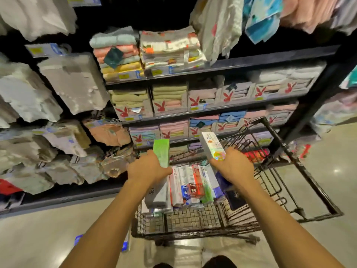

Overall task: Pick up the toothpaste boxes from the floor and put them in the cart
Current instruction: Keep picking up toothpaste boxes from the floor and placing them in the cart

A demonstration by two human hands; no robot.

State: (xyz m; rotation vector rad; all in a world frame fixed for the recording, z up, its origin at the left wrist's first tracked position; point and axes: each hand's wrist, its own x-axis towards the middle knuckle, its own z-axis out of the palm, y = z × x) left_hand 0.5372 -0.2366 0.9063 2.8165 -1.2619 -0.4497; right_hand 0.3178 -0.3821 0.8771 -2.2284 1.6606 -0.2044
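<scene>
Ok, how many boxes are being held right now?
2: a green box in the left hand, a white box in the right hand, both above the cart.

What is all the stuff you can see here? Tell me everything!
green toothpaste box: one, green, held above the cart
white toothpaste box: one, white with shiny end, held above the cart
boxes in the cart: many, white, red, green, blue, side by side
cart: one, black wire, before the shelves
folded towels: many, pastel, stacked on shelves
shelves: several, dark, behind the cart
floor: one, pale, glossy
left hand: one, grips the green toothpaste box
right hand: one, grips the white toothpaste box
</scene>
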